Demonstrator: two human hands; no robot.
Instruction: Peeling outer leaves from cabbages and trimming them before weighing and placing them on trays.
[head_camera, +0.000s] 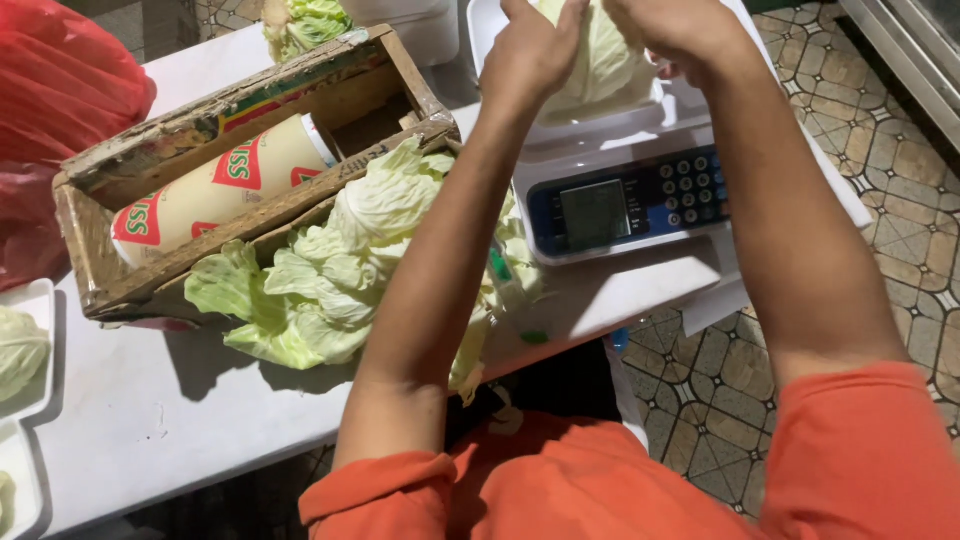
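Both hands gripped pale green round cabbage (600, 55) — left hand (530, 55) curled on one flank, right hand (680, 30) on the other, steadying it on white electronic scale (620, 190). Loose green leaves (340, 270) lay below left forearm.

A cream cylindrical roll with red triangular labels (215, 187) is lying slantwise inside the worn wooden crate (100, 290) on the white worktop (150, 420). Just right of it, the white scale's grey rectangular screen (594, 214) is sitting in a blue panel, dark round keys (690, 188) beside it.
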